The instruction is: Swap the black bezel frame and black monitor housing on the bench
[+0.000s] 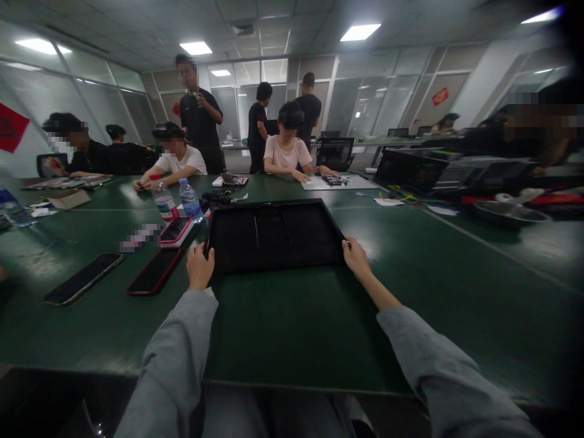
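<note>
A shallow black rectangular tray (pixel 232 243) with a raised rim is in front of me over the green table. Two thin pale lines show inside it; whether they are rods or edges I cannot tell. My left hand (pixel 199 267) grips its left side, fingers curled round the rim. On the opposite side, my right hand (pixel 356 258) pinches the right rim with the thumb on top. A red-edged phone (pixel 155 272) lies just left of my left hand.
Left on the green table (pixel 292 328) are another phone (pixel 84 278), a pink-edged device (pixel 176 232) and two bottles, one blue-capped (pixel 190 201). A bowl (pixel 513 213) and black equipment (pixel 413 170) stand right. Across sits a person in pink (pixel 287 152); others are around.
</note>
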Motion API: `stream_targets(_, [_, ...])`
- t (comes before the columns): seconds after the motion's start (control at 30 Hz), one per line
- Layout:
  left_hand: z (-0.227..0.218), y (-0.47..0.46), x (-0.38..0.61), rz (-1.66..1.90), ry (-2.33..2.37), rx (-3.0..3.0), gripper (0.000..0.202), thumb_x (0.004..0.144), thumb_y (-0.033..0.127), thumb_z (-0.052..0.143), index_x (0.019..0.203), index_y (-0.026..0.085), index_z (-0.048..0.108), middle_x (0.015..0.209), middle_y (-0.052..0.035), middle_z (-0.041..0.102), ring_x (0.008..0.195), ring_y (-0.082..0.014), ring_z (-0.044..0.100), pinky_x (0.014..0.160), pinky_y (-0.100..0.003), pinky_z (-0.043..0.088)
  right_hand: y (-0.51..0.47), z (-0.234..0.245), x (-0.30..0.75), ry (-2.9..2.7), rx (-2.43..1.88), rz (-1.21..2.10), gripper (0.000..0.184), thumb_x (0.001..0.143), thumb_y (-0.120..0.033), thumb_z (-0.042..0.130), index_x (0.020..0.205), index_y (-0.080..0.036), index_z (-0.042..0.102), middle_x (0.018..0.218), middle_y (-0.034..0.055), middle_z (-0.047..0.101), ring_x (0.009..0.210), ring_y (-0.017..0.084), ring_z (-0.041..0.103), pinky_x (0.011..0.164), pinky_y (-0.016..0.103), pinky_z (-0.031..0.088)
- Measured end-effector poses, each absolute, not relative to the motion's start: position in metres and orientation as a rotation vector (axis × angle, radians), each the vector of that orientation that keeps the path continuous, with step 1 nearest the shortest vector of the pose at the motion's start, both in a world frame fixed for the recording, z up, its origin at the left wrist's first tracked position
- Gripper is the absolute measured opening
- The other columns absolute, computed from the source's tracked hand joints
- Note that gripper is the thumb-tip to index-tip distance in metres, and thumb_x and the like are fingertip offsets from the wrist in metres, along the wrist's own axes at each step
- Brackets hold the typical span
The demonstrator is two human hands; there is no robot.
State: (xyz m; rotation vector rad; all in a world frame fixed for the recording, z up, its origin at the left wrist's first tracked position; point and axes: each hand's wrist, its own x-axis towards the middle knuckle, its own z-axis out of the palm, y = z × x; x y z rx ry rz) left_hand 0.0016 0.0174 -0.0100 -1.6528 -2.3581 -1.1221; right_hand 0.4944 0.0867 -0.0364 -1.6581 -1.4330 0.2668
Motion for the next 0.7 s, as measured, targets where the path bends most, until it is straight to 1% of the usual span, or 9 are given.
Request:
stream_targets(0.13, [-0.010, 0.016, 0.004, -1.069, -2.280, -1.649, 0.049, 0.095, 0.038, 0.050, 0.137, 0.013, 0.055, 0.132, -0.0182, 0.056, 0.124, -0.0327, 0.052, 0.101, -0.047, 0.046, 0.085, -0.035, 0.494, -1.470, -1.655, 0.248, 0.045, 0.094, -0.041, 0.036, 0.121, -0.015, 0.062, 0.120, 0.0169, 0.066, 0.110, 0.029, 0.060, 0.100, 0.045, 0.045])
stream_targets(0.3, [-0.009, 0.014, 0.008, -1.058, -2.249, -1.644, 0.048, 0.096, 0.038, 0.048, 0.137, 0.013, 0.055, 0.134, -0.0192, 0.055, 0.125, -0.0330, 0.051, 0.099, -0.048, 0.046, 0.085, -0.034, 0.494, -1.487, -1.652, 0.224, 0.044, 0.093, -0.036, 0.036, 0.120, -0.013, 0.063, 0.119, 0.0182, 0.066, 0.111, 0.030, 0.060, 0.100, 0.045, 0.044])
stream_targets(0.53, [0.001, 0.007, 0.022, -1.078, -2.073, -1.718, 0.044, 0.098, 0.032, 0.044, 0.137, 0.016, 0.056, 0.136, -0.0157, 0.056, 0.129, -0.0309, 0.048, 0.105, -0.046, 0.040, 0.087, -0.036, 0.494, -1.479, -1.668, 0.175, 0.043, 0.092, -0.035, 0.037, 0.119, -0.016, 0.065, 0.117, 0.0162, 0.066, 0.110, 0.029, 0.058, 0.101, 0.045, 0.044])
stream_targets(0.6, [0.004, 0.006, 0.030, -1.076, -2.010, -1.769, 0.043, 0.098, 0.031, 0.043, 0.137, 0.017, 0.056, 0.137, -0.0150, 0.057, 0.128, -0.0303, 0.049, 0.106, -0.046, 0.038, 0.087, -0.036, 0.493, -1.487, -1.694, 0.144, 0.044, 0.093, -0.035, 0.036, 0.120, -0.014, 0.064, 0.117, 0.0173, 0.065, 0.110, 0.029, 0.057, 0.102, 0.045, 0.043])
stream_targets(0.7, [0.006, 0.006, 0.044, -1.058, -1.970, -1.850, 0.043, 0.098, 0.030, 0.044, 0.137, 0.018, 0.057, 0.137, -0.0143, 0.057, 0.128, -0.0300, 0.049, 0.107, -0.046, 0.037, 0.083, -0.033, 0.487, -1.495, -1.760, 0.036, 0.048, 0.094, -0.036, 0.036, 0.124, -0.009, 0.062, 0.117, 0.0217, 0.062, 0.112, 0.031, 0.055, 0.102, 0.048, 0.041])
